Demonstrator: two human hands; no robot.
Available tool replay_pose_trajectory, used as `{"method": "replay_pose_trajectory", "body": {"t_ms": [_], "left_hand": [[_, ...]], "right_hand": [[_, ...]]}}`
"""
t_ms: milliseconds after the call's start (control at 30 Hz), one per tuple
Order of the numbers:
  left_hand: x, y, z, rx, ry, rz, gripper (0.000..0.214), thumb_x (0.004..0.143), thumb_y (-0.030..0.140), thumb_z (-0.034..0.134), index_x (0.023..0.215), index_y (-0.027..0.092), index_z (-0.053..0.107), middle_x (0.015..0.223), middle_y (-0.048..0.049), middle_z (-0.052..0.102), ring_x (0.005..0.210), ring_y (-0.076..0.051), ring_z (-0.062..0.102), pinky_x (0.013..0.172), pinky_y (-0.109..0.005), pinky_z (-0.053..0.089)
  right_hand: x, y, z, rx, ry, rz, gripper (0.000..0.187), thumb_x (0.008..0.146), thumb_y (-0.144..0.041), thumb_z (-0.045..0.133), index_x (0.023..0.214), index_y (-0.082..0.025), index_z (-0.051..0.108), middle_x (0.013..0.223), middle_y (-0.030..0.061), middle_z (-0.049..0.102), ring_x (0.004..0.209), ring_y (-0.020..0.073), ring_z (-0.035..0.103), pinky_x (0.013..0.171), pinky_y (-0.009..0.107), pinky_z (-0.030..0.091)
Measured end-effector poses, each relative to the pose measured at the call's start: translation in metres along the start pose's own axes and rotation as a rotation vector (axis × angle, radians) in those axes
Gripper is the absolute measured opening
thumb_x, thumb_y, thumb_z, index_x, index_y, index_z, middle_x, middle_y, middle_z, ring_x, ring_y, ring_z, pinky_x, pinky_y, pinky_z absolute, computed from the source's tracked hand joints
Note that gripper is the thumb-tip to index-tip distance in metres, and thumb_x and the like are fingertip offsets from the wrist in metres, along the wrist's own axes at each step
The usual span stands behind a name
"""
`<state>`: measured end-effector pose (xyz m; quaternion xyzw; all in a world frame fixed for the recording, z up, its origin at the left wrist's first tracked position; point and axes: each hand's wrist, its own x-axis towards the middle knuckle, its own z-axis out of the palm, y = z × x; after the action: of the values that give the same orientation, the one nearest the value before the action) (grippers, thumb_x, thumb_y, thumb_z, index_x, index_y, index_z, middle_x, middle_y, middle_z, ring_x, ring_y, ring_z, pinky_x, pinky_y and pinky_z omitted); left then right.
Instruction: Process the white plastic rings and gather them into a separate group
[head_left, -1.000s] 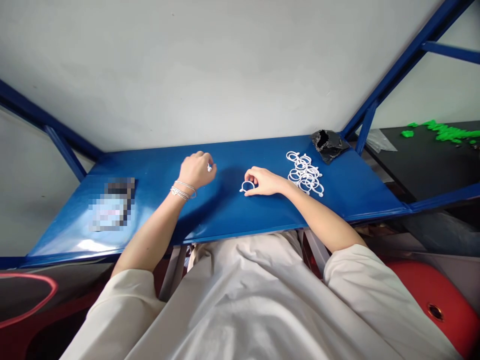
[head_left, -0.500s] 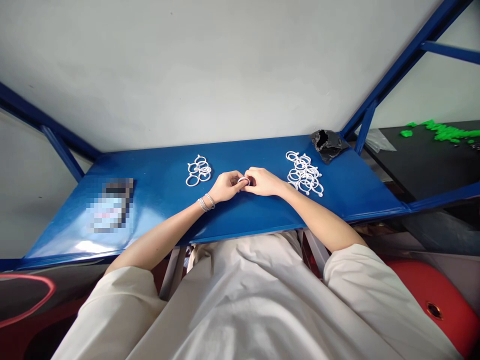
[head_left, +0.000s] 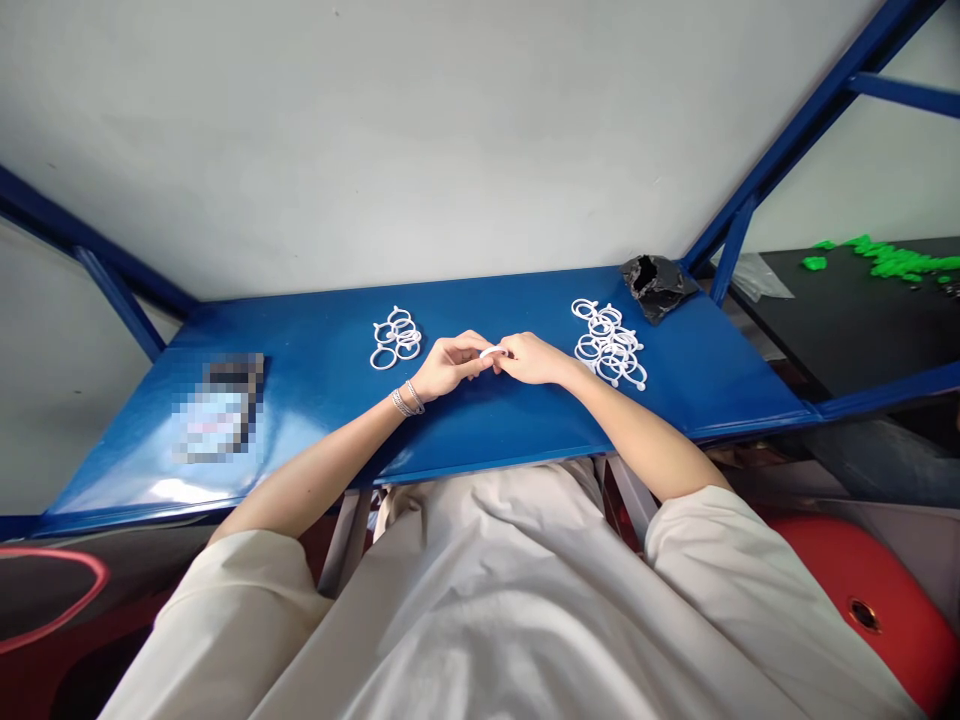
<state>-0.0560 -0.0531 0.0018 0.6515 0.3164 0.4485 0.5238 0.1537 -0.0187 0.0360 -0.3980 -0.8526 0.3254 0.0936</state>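
The left hand (head_left: 448,366) and right hand (head_left: 534,358) meet above the middle of the counter (head_left: 315,400), which is painted blue. 1 white plastic ring (head_left: 492,352) is between them, seen nearly edge-on. The fingers (head_left: 474,350) of both hands are together on this ring, clamping it from opposite sides. It is not possible to tell whether the ring touches the counter.

Left of the hands, the left pile (head_left: 395,340) of white rings lies on the counter, apart from the left hand. Right of them, the right pile (head_left: 609,345), which is larger and made up of overlapping rings, lies just beside the right hand.

Thin silver bracelets (head_left: 405,401) circle the left wrist. A black bag (head_left: 654,288) lies at the counter's back edge, behind the right pile. A flat object (head_left: 217,415) at the counter's left end is blurred and cannot be identified. Green pieces (head_left: 892,262) lie on a black surface (head_left: 832,330) to the right of the counter. Cream sleeves (head_left: 225,630) cover both upper arms.
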Motion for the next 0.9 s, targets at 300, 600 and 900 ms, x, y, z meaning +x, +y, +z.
{"method": "replay_pose_trajectory", "body": {"t_ms": [300,600,900], "left_hand": [[0.001,0.0,0.0,0.117,0.162,-0.161,0.057,0.082,0.071,0.08,0.081,0.014,0.076,0.055,-0.0022,0.062,0.044,-0.011,0.054,0.045,-0.024,0.044],[-0.002,-0.001,0.0,0.497,0.088,-0.076,0.051,0.09,0.059,0.069,0.069,0.013,0.074,0.057,0.0004,0.056,0.053,-0.008,0.038,0.051,-0.023,0.028],[-0.002,-0.006,0.001,0.519,-0.051,-0.079,0.047,0.091,0.057,0.07,0.079,0.013,0.078,0.065,-0.0022,0.067,0.056,-0.01,0.046,0.054,-0.023,0.034]], "right_hand": [[-0.001,0.002,0.009,0.047,0.199,-0.052,0.031,0.097,-0.049,0.069,0.098,-0.018,0.069,0.086,0.0044,0.073,0.071,0.0166,0.062,0.067,0.028,0.04],[0.001,0.006,0.016,0.351,0.15,-0.192,0.043,0.081,-0.03,0.079,0.119,-0.02,0.063,0.108,0.0055,0.077,0.072,0.0138,0.07,0.068,0.027,0.053],[0.002,0.007,0.017,0.464,-0.033,-0.072,0.046,0.073,-0.029,0.085,0.104,-0.023,0.051,0.073,-0.0074,0.067,0.052,0.0133,0.065,0.047,0.022,0.049]]}}
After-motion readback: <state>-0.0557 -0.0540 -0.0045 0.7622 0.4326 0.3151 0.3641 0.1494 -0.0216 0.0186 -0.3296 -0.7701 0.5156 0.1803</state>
